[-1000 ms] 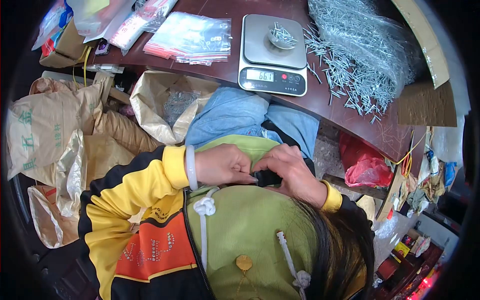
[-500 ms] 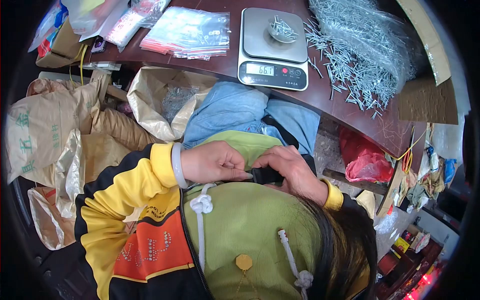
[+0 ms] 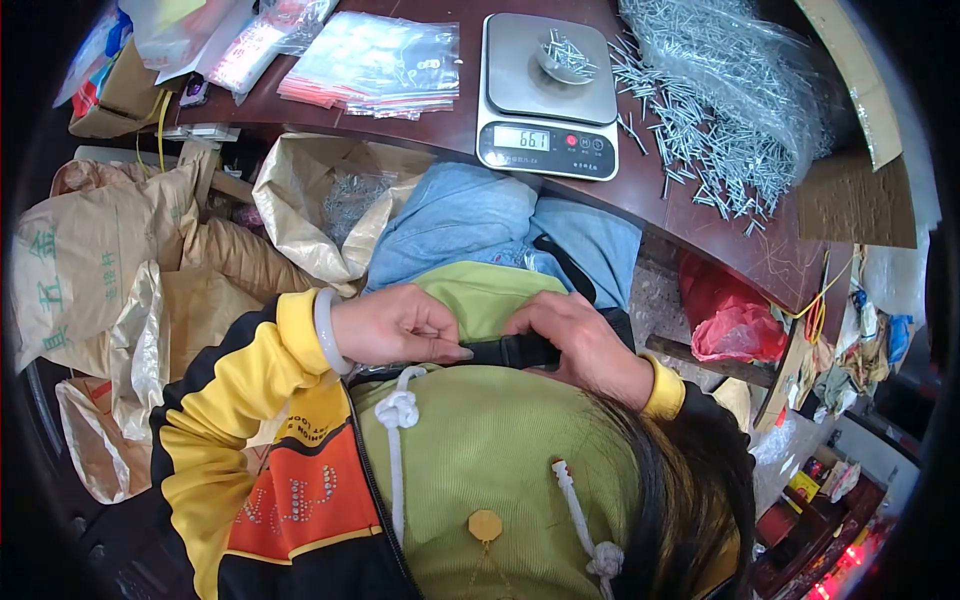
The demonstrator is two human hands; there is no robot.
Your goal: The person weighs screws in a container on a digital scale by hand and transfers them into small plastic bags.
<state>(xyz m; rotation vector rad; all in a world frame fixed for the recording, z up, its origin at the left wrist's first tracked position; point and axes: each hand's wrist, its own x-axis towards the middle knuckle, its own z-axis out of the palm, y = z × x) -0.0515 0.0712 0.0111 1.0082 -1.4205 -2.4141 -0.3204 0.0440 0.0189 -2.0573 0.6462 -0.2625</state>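
The left hand pinches the black strap at the waist between thumb and fingertips, while the right hand has its fingers curled around the black buckle, its thumb tucked partly out of sight. The strap runs nearly straight between them across the green top — probably held from both sides so it lies flat and the buckle cannot twist. Both wrists turn inward, which suits something worn so close to the body. Beyond the lap, the scale sits at the edge of the table, its display facing the person and showing 66.1. A small dish on its plate keeps some metal fasteners together; whether nails or screws, I cannot tell. The loose pile spills from a clear bag just beside the scale — likely for easy reach — with flat zip bags on the other side.
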